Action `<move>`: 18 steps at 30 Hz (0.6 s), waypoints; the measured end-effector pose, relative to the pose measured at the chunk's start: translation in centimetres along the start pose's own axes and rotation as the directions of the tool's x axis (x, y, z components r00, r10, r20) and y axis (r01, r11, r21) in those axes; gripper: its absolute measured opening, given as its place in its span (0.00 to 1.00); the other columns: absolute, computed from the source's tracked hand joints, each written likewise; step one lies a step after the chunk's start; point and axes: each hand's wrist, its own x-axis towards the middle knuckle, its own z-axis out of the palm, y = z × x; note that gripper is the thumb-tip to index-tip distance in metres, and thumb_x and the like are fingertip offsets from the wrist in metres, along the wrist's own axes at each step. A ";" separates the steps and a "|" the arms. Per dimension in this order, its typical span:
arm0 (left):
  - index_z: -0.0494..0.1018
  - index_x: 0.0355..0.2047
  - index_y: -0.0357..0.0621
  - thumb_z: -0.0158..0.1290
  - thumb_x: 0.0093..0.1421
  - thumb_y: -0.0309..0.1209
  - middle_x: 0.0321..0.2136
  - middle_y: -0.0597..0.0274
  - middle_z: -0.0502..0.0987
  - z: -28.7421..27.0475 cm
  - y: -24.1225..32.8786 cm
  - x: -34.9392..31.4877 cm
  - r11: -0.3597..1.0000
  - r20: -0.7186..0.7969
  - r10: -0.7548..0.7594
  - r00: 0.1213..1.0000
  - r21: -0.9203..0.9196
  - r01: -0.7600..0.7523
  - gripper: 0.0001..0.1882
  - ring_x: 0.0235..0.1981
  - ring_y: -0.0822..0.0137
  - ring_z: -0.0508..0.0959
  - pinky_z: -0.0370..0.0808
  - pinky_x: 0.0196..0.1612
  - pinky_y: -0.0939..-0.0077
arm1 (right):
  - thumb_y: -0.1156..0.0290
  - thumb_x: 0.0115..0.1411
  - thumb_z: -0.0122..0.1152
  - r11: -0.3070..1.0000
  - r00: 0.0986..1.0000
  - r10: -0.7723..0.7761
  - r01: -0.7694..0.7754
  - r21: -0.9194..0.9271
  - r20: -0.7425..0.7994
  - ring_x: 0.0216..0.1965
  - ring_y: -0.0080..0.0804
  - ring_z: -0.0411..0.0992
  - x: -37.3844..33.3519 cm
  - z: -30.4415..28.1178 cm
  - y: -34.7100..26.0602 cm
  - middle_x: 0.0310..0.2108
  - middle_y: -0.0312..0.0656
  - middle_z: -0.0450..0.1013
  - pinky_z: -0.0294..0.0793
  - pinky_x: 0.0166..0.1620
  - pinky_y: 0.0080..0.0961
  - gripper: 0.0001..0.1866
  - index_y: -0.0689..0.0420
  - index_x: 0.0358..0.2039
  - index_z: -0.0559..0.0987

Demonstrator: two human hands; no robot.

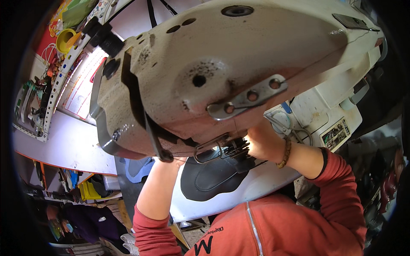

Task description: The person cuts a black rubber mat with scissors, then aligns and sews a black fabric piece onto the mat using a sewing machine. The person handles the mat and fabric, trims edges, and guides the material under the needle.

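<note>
A large beige sewing machine head (179,72) fills the upper middle of the view. Under its needle area lies a black shoe upper piece (213,177) with a stitched curved line, flat on the white table (192,210). My left hand (181,161) reaches in at the left edge of this piece; the machine hides nearly all of it, fingers included. On the other side, my right hand (264,141) is close against the needle and presser parts (235,148), its fingers out of sight behind them. A beaded bracelet (285,152) circles the right wrist.
Blue and dark shoe pieces (136,168) lie left of my left forearm. A perforated white metal strip (60,87) borders a tray of small items. A yellow cup (65,40) stands at the far left. Below the table are shelves with a yellow bin (89,191).
</note>
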 end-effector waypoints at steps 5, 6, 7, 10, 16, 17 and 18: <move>0.72 0.44 0.41 0.53 0.59 0.26 0.38 0.61 0.77 0.1 -0.6 2.0 0.973 0.171 -0.114 0.979 -0.181 0.145 0.13 0.40 0.65 0.76 0.75 0.47 0.68 | 0.72 0.52 0.64 0.987 0.994 0.102 -0.096 0.133 -0.039 0.27 0.41 0.71 -1.7 0.0 -1.7 0.27 0.42 0.66 0.71 0.29 0.33 0.12 0.59 0.28 0.68; 0.72 0.44 0.41 0.53 0.59 0.26 0.38 0.61 0.77 0.1 -0.9 1.8 0.967 0.187 -0.126 0.974 -0.194 0.162 0.13 0.40 0.65 0.76 0.75 0.46 0.68 | 0.73 0.52 0.63 0.987 0.992 0.098 -0.087 0.134 -0.075 0.27 0.41 0.71 -2.0 0.2 -2.0 0.28 0.42 0.66 0.71 0.30 0.33 0.11 0.59 0.29 0.68; 0.72 0.44 0.41 0.53 0.59 0.26 0.38 0.61 0.77 0.2 -1.4 1.6 0.962 0.200 -0.138 0.970 -0.207 0.180 0.13 0.40 0.65 0.76 0.75 0.46 0.69 | 0.74 0.52 0.62 0.989 0.989 0.087 -0.072 0.127 -0.119 0.27 0.41 0.71 -2.2 0.3 -2.2 0.30 0.42 0.66 0.71 0.30 0.34 0.10 0.60 0.30 0.69; 0.72 0.45 0.41 0.54 0.59 0.26 0.38 0.61 0.77 0.3 -2.4 0.6 0.947 0.230 -0.170 0.958 -0.231 0.223 0.13 0.40 0.65 0.76 0.75 0.46 0.69 | 0.78 0.53 0.59 0.970 0.987 0.137 -0.116 0.214 -0.085 0.28 0.41 0.71 -2.4 0.6 -2.4 0.32 0.43 0.65 0.72 0.30 0.33 0.07 0.60 0.31 0.71; 0.72 0.45 0.41 0.54 0.59 0.26 0.38 0.61 0.77 0.2 -2.7 -0.5 0.928 0.290 -0.241 0.926 -0.211 0.308 0.13 0.39 0.65 0.77 0.76 0.45 0.69 | 0.80 0.54 0.58 0.949 0.978 0.167 -0.124 0.290 -0.126 0.29 0.41 0.72 -2.4 0.9 -2.4 0.33 0.44 0.66 0.73 0.31 0.32 0.06 0.61 0.33 0.72; 0.72 0.45 0.41 0.54 0.59 0.26 0.38 0.61 0.77 0.2 -2.8 -0.8 0.922 0.299 -0.261 0.918 -0.204 0.328 0.13 0.39 0.65 0.77 0.76 0.45 0.69 | 0.80 0.54 0.58 0.948 0.976 0.167 -0.121 0.294 -0.139 0.30 0.41 0.72 -2.5 1.0 -2.4 0.33 0.44 0.67 0.73 0.31 0.31 0.06 0.61 0.33 0.72; 0.72 0.45 0.41 0.54 0.59 0.26 0.38 0.61 0.77 0.3 -2.9 -1.2 0.917 0.311 -0.282 0.908 -0.191 0.351 0.13 0.39 0.65 0.77 0.76 0.45 0.69 | 0.80 0.54 0.58 0.947 0.977 0.166 -0.121 0.299 -0.131 0.30 0.41 0.72 -2.5 1.0 -2.3 0.33 0.43 0.67 0.73 0.31 0.31 0.06 0.61 0.33 0.72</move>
